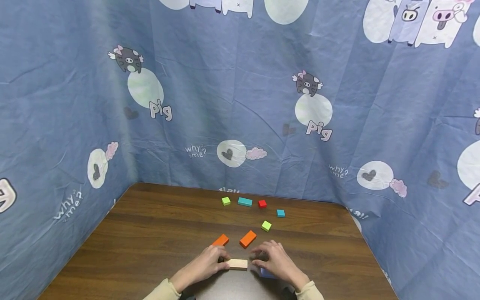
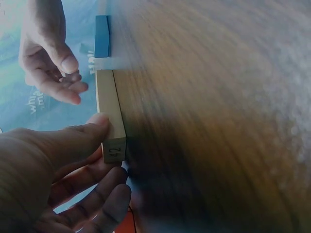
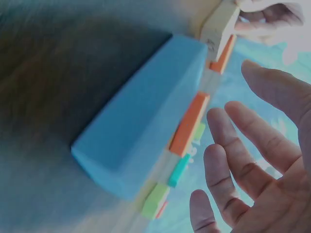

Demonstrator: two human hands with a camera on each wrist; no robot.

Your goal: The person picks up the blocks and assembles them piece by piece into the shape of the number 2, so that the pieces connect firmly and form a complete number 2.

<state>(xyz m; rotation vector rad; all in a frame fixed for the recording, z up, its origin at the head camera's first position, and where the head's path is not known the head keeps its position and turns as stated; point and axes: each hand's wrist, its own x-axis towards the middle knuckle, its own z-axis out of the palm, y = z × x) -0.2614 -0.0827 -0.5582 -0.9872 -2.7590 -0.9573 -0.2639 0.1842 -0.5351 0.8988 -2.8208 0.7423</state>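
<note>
In the head view my left hand (image 1: 205, 264) pinches the left end of a plain wooden block (image 1: 238, 264) lying on the table. The left wrist view shows the thumb on one side of the block (image 2: 111, 104) and fingers on the other, with the number 42 on its near end. My right hand (image 1: 276, 261) is held with fingers spread and loosely bent, holding nothing. Partly hidden beneath it, a blue block (image 1: 267, 273) lies on the table. That blue block (image 3: 141, 111) appears large in the right wrist view, apart from the fingers.
Two orange blocks (image 1: 248, 239) lie just beyond the hands, one partly behind the left hand. Farther back on the brown table (image 1: 150, 233) are green cubes (image 1: 266, 226), a teal block (image 1: 245, 202), a red cube (image 1: 262, 203) and a small blue block (image 1: 280, 213). A patterned blue cloth (image 1: 210, 104) hangs around the table.
</note>
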